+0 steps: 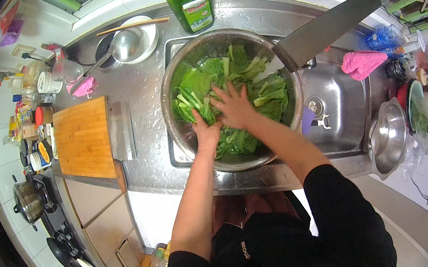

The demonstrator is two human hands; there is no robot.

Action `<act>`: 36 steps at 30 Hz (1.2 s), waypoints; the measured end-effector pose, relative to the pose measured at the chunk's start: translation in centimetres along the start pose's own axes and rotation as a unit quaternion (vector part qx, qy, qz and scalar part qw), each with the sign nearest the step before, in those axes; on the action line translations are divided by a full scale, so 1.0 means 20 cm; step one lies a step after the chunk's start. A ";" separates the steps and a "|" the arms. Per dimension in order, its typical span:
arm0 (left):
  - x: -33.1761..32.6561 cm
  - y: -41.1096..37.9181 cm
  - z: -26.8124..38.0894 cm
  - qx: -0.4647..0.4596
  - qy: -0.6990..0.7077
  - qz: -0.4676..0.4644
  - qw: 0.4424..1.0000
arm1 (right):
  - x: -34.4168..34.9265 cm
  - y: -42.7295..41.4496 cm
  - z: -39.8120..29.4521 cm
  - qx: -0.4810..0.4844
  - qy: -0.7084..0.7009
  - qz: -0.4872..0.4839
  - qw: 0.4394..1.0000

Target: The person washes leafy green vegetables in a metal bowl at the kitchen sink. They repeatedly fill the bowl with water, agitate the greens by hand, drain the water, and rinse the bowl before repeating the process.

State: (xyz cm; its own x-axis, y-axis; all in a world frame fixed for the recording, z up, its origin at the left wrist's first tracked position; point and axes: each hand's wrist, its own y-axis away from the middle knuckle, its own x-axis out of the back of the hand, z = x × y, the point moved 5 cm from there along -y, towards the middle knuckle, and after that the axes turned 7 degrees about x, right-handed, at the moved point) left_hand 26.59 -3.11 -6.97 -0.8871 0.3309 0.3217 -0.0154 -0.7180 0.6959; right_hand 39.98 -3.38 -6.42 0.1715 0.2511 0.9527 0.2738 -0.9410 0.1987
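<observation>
A large round metal basin rests over the left bowl of the sink, filled with green leafy vegetables and some water. Inside it, my left hand has thumb and fingers around a bunch with pale green stalks at the basin's left side. My right hand lies on the leaves near the middle, its fingers spread and nothing gripped in them. The faucet, long and grey in view, reaches over the basin's upper right rim, and water seems to run from its end.
A wooden cutting board and a cleaver lie on the left. Behind are a ladle on a white bowl, chopsticks and a green detergent bottle. Right are the sink bowl, a pink cloth and a metal bowl.
</observation>
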 end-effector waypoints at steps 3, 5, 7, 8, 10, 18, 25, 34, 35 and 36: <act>0.12 0.14 0.16 -0.101 -0.217 0.054 0.969 | 0.00 -0.03 0.19 -0.142 -0.042 -0.059 0.987; 0.14 0.18 0.23 -0.153 -0.182 0.071 0.969 | -0.06 -0.02 0.06 -0.139 0.028 0.001 0.990; 0.18 0.17 0.23 -0.189 -0.131 0.093 0.969 | -0.09 -0.04 -0.10 -0.018 0.083 -0.056 0.995; 0.18 0.17 0.23 -0.185 -0.107 0.095 0.972 | -0.05 0.01 -0.06 0.079 0.013 -0.036 0.996; 0.19 0.17 0.18 -0.170 -0.105 0.078 0.977 | -0.05 0.02 0.12 -0.027 -0.002 0.011 1.000; 0.30 0.37 0.29 -0.463 -0.304 0.185 0.812 | 0.19 -0.15 -0.26 -0.017 -0.053 0.157 0.986; 0.30 0.28 0.18 -0.452 -0.335 0.156 0.812 | -0.06 -0.11 -0.02 -0.137 -0.022 0.087 0.986; 0.31 0.33 0.20 -0.482 -0.301 0.157 0.807 | -0.14 -0.13 -0.06 -0.187 0.035 0.038 0.981; 0.31 0.32 0.19 -0.484 -0.291 0.158 0.810 | -0.15 -0.13 -0.09 -0.104 0.037 0.003 0.994; 0.33 0.31 0.16 -0.480 -0.282 0.159 0.815 | -0.10 -0.10 -0.16 -0.017 0.035 -0.037 0.999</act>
State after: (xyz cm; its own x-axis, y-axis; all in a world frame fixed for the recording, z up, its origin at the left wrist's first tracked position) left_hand 22.13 -3.55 1.51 -0.5668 0.0691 0.8209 -0.4203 -0.8813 -0.2160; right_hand 36.06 -2.65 -8.04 0.0858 0.3045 0.9486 0.2502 -0.9282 0.2753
